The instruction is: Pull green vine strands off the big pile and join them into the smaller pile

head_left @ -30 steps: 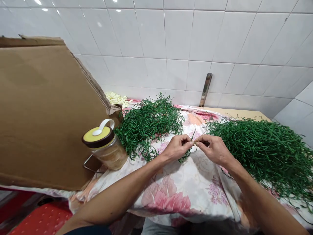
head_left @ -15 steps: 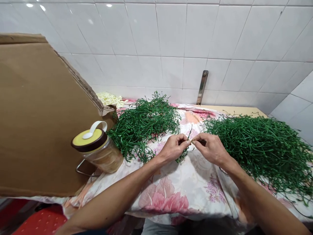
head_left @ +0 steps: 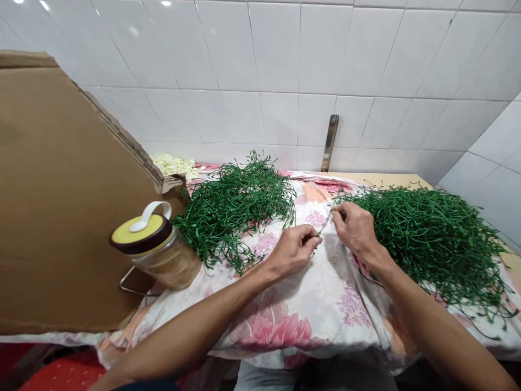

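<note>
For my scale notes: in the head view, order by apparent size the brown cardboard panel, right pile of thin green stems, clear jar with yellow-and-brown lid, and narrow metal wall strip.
1. Brown cardboard panel, cropped by frame
2. Green stem pile
3. Clear jar
4. Metal wall strip

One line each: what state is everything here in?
Left hand: pinched on a thin strand
Right hand: fingers pinched, contents unclear
Jar: lid on
Left green pile: loose, tangled
Right green pile: loose, heaped
Cardboard: standing, ragged-edged
Cloth: spread, creased
</note>
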`<state>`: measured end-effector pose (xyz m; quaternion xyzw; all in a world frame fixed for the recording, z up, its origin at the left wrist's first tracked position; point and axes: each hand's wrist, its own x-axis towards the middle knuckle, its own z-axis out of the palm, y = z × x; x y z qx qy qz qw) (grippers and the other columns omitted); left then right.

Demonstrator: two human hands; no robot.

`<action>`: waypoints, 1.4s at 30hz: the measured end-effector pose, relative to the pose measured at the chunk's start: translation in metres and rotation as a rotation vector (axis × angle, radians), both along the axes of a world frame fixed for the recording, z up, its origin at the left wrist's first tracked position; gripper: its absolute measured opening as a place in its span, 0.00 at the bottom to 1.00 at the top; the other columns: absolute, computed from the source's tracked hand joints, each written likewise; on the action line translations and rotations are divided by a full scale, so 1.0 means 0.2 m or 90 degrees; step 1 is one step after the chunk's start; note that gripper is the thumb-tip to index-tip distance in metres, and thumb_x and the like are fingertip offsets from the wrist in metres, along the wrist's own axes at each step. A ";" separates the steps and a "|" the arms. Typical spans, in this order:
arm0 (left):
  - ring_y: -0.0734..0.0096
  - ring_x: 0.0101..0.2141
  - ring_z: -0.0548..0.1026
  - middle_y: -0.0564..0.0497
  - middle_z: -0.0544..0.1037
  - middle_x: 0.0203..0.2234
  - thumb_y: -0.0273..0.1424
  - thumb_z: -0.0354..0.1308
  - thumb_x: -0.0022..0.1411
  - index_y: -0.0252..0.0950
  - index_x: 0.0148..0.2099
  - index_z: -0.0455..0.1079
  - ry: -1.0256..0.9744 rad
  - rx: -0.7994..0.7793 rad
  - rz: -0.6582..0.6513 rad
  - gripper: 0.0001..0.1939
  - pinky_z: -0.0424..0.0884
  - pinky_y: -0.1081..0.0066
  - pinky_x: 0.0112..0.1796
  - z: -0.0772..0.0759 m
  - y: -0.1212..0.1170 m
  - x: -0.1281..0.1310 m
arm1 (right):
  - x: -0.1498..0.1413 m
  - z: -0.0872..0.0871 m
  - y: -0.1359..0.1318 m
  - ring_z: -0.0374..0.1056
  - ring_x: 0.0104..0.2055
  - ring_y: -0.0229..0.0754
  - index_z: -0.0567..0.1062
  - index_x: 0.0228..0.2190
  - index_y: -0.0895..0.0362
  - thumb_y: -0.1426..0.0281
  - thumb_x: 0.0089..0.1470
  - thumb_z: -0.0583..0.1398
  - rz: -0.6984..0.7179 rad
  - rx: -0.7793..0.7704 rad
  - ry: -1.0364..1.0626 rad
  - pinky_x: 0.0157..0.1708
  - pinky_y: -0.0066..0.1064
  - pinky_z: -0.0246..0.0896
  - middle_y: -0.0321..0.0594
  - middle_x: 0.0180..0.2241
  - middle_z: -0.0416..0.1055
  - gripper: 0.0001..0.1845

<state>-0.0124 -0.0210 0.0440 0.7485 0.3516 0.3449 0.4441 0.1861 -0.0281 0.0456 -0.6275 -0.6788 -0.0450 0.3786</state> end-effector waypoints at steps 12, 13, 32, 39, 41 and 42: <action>0.76 0.25 0.67 0.52 0.72 0.23 0.44 0.71 0.49 0.33 0.29 0.70 -0.226 -0.284 0.008 0.20 0.61 0.73 0.29 -0.06 0.15 -0.04 | 0.20 0.02 0.03 0.71 0.43 0.53 0.77 0.46 0.61 0.78 0.55 0.55 -0.091 0.044 -0.163 0.44 0.41 0.66 0.53 0.42 0.76 0.18; 0.76 0.25 0.68 0.52 0.73 0.23 0.44 0.71 0.48 0.32 0.29 0.70 -0.227 -0.290 0.009 0.21 0.61 0.73 0.29 -0.06 0.15 -0.03 | 0.21 0.01 0.03 0.71 0.45 0.55 0.76 0.48 0.63 0.79 0.54 0.55 -0.099 0.045 -0.183 0.45 0.42 0.66 0.55 0.44 0.76 0.21; 0.77 0.26 0.67 0.54 0.71 0.24 0.38 0.72 0.50 0.31 0.35 0.72 -0.240 -0.234 -0.043 0.18 0.62 0.74 0.30 -0.06 0.14 -0.04 | -0.09 0.03 -0.08 0.75 0.40 0.43 0.78 0.47 0.55 0.62 0.62 0.59 0.326 -0.158 0.190 0.38 0.33 0.71 0.44 0.46 0.78 0.15; 0.78 0.23 0.63 0.56 0.67 0.21 0.38 0.66 0.55 0.32 0.33 0.69 -0.168 -0.162 0.011 0.14 0.56 0.74 0.26 -0.09 0.13 -0.02 | -0.05 0.00 -0.06 0.69 0.29 0.38 0.80 0.36 0.55 0.61 0.60 0.62 0.304 -0.207 0.211 0.32 0.30 0.62 0.36 0.28 0.77 0.11; 0.78 0.23 0.62 0.56 0.66 0.21 0.37 0.64 0.56 0.33 0.34 0.69 -0.160 -0.148 0.025 0.12 0.56 0.74 0.26 -0.09 0.12 -0.01 | -0.03 0.00 -0.05 0.67 0.29 0.38 0.79 0.34 0.56 0.62 0.60 0.62 0.322 -0.224 0.214 0.31 0.30 0.61 0.36 0.28 0.76 0.10; 0.78 0.23 0.63 0.56 0.66 0.21 0.36 0.63 0.56 0.33 0.34 0.69 -0.160 -0.147 0.028 0.12 0.56 0.74 0.26 -0.09 0.11 -0.01 | -0.03 0.00 -0.05 0.67 0.29 0.37 0.79 0.33 0.56 0.63 0.59 0.62 0.334 -0.234 0.215 0.31 0.29 0.60 0.36 0.27 0.76 0.10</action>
